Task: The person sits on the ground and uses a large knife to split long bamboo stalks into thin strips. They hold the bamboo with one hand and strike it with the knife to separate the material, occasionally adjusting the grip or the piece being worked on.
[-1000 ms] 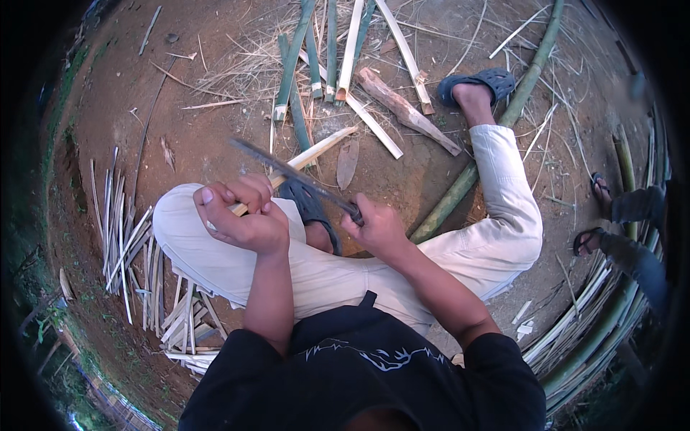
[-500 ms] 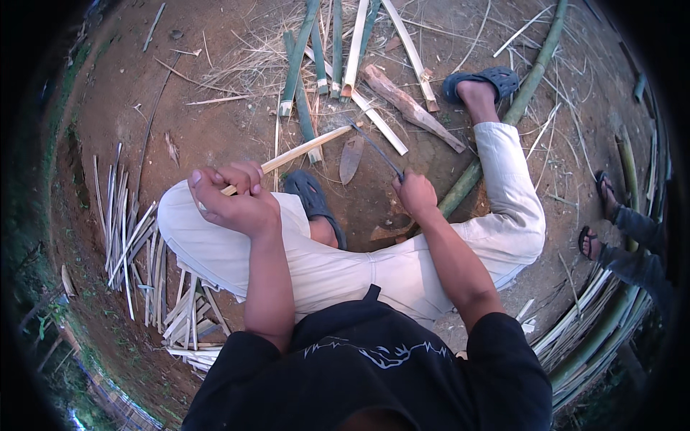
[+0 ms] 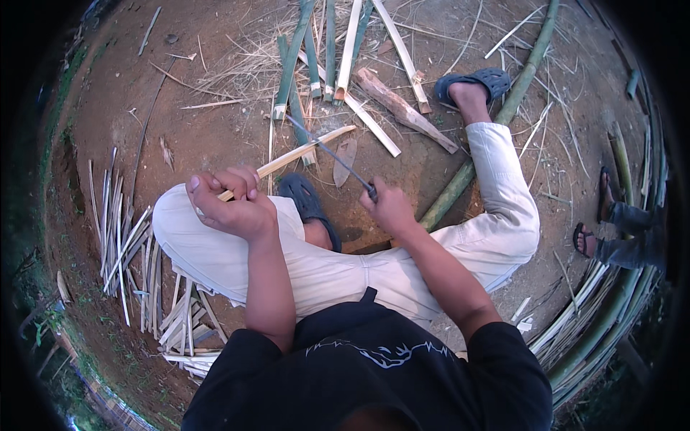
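My left hand [image 3: 233, 205] is closed around one end of a pale split bamboo strip [image 3: 287, 158], above my bent left knee. The strip's other end points forward and to the right over the ground. In my right hand [image 3: 392, 210] is the handle of a knife [image 3: 334, 156] with a long, narrow dark blade. That blade slants forward and left, crossing the strip near its far end; whether the edge bites into it I cannot tell. Below the crossing lies a brown, leaf-shaped flat piece [image 3: 346, 162] on the dirt.
Green split bamboo pieces [image 3: 293, 61] and a rough wood billet [image 3: 406, 111] lie ahead among shavings. A long bamboo pole [image 3: 528, 79] runs past my right foot. Thin strips [image 3: 118, 237] are heaped at left; more bamboo [image 3: 611, 323] lies at right, near another person's feet [image 3: 586, 241].
My right hand has moved left and slightly nearer me. The knife blade has shifted from the strip's far tip to lie across it. My left hand keeps its hold on the strip.
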`<state>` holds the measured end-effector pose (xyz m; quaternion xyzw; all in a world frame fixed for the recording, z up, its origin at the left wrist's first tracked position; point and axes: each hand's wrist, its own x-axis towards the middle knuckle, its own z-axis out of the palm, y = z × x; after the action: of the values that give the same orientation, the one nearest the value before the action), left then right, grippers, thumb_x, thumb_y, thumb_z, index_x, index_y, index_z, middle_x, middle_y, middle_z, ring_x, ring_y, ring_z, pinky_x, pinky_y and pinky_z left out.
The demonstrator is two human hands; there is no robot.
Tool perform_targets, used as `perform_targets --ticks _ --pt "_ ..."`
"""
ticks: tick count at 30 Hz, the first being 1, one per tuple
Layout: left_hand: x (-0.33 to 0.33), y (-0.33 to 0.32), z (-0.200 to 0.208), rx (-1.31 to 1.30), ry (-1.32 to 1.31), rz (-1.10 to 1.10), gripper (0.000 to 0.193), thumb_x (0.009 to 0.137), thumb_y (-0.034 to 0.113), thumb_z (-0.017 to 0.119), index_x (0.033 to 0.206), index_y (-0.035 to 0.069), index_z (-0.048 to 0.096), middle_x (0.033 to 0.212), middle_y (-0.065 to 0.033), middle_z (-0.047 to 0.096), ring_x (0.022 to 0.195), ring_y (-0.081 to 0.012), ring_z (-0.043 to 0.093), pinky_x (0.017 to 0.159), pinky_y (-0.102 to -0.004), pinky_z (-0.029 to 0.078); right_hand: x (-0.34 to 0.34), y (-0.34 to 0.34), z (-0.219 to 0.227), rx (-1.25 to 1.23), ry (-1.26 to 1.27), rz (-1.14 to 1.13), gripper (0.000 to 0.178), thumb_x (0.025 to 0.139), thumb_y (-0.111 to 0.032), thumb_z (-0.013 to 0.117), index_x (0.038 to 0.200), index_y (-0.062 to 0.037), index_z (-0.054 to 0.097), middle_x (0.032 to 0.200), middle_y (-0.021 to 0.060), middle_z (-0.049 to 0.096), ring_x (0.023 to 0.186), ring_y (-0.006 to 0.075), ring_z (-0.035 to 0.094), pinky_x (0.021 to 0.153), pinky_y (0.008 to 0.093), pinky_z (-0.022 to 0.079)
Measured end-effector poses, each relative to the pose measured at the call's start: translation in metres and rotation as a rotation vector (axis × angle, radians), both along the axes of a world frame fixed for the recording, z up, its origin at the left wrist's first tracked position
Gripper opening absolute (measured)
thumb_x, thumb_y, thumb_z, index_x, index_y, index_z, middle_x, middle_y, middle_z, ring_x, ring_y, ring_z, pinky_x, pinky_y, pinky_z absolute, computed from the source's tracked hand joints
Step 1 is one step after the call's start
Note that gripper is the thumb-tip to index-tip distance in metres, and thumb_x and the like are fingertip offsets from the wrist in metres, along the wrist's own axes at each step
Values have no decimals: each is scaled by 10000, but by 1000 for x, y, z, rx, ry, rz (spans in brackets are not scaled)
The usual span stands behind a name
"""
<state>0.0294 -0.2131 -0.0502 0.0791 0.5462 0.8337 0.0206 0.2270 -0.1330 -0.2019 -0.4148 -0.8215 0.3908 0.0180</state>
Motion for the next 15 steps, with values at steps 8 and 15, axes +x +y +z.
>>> perform_targets --ticks 8,15 --pt "5 8 5 -18 -27 189 422 1005 449 468 761 121 362 455 7 264 405 -115 282 500 -301 362 -4 -37 9 18 213 -31 232 874 -268 632 896 -43 579 678 205 638 656 407 651 611 511 524" --pt "-3 8 11 -64 -167 335 490 961 546 529 768 127 363 530 5 270 492 -130 331 573 -301 386 -11 -14 26 46 96 114 310 900 -328 573 931 -23 615 762 243 667 732 440 659 682 536 527"
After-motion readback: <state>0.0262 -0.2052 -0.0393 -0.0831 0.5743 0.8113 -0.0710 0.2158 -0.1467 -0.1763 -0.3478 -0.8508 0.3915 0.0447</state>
